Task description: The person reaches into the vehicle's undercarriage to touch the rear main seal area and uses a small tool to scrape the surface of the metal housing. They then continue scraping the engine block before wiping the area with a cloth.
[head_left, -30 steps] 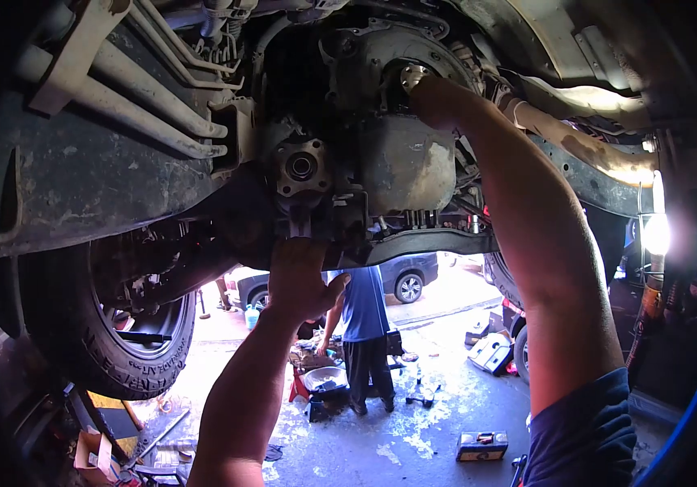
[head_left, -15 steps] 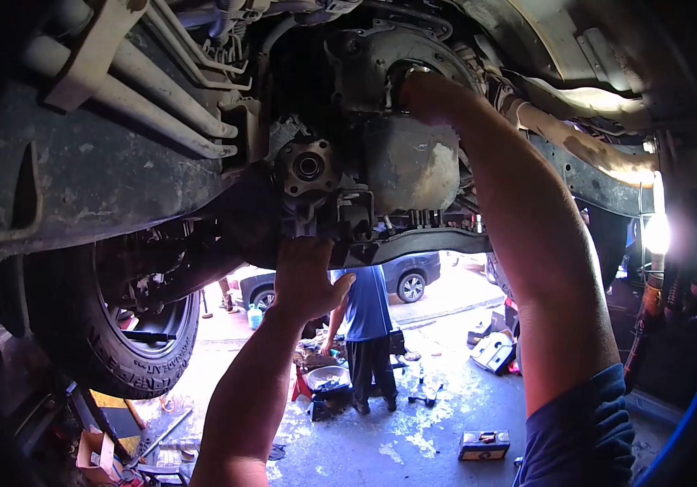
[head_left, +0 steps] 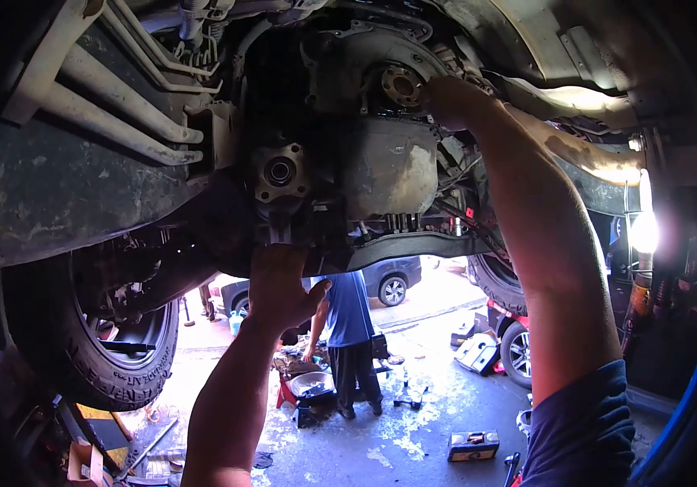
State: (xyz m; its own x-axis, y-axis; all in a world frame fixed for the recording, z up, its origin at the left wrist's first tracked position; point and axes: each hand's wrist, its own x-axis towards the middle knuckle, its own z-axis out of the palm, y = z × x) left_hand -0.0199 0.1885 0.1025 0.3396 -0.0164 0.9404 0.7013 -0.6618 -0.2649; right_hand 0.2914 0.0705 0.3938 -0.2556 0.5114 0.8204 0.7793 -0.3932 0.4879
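Observation:
Overhead is the underside of a raised vehicle. My right hand [head_left: 449, 103] is at the right edge of a round, bolt-holed crankshaft flange [head_left: 402, 86] in the engine's rear face. Its fingers look curled, but shadow hides their tips and anything in them. Below the flange hangs the oil pan [head_left: 390, 166]. My left hand [head_left: 281, 288] reaches up to the dark crossmember [head_left: 413, 246], with its fingers hooked out of sight and the thumb sticking out to the right. Above that hand is a round differential flange [head_left: 281, 172] with several holes.
A tire [head_left: 92, 341] hangs at left, near frame-side pipes [head_left: 121, 130]. A lit work lamp [head_left: 644, 231] glows at right. Beyond, a person in a blue shirt [head_left: 348, 312] stands near a metal basin [head_left: 312, 384]. A toolbox [head_left: 473, 446] lies on the floor.
My right hand has shifted off the crankshaft flange to its right edge, uncovering the flange's face. My left hand stays at the crossmember. The whole view has swung slightly.

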